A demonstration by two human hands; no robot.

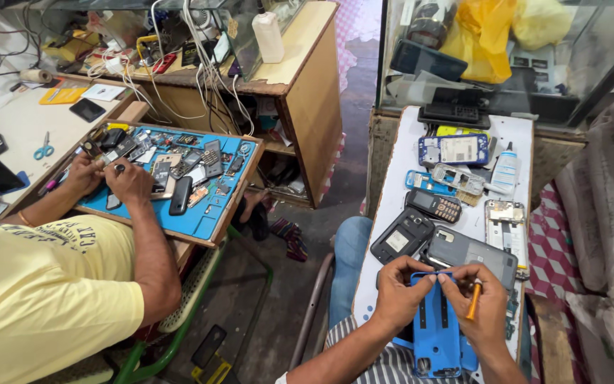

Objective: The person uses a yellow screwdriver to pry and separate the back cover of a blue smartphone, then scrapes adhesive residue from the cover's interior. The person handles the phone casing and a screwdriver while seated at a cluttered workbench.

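Note:
My left hand (399,290) and my right hand (479,300) both grip the top edge of a blue phone frame (436,328) lying on a white board (385,213) across my lap. The right hand also pinches an orange-handled tool (475,299) that points down beside the frame. My thumbs meet at the frame's upper rim. Just beyond the hands lies a dark grey phone back cover (472,250). The lower part of the frame runs out toward the bottom edge of the view.
More opened phones and parts lie up the board: a black handset shell (401,236), a keypad phone (433,206), a blue phone body (453,150), a small glue bottle (506,169). At left another person in a yellow shirt (37,299) works over a blue mat (200,220) with phone parts.

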